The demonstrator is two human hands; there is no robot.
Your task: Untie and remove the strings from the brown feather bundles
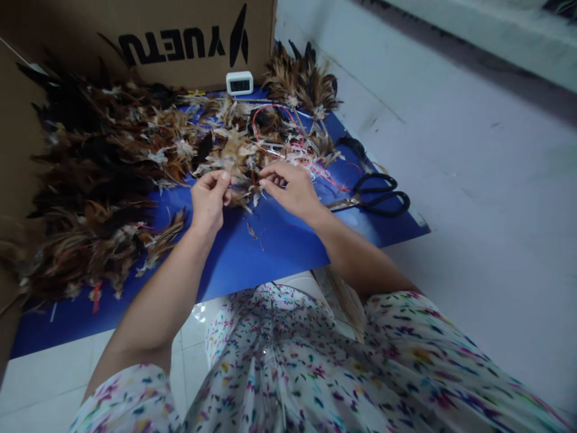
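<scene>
My left hand [208,201] is closed in a pinch, thumb against forefinger, at the front edge of a heap of feathers. What it pinches is too small to make out. Just to the right, my right hand [291,187] has its thumb and fingertips pressed together at a small dark brown feather [255,178]. Between and behind both hands lie loose tan feathers [237,150], partly hidden by the fingers. Pink and white strings [304,157] lie tangled just beyond my right hand. Black-handled scissors [369,195] rest on the blue board [265,258], right of my right wrist.
Brown and black feather bunches [99,240] cover the left side. Another feather bunch [302,78] stands at the back right. A small white digital clock [239,83] sits before a cardboard box [189,42]. A pale wall [487,168] borders the right side.
</scene>
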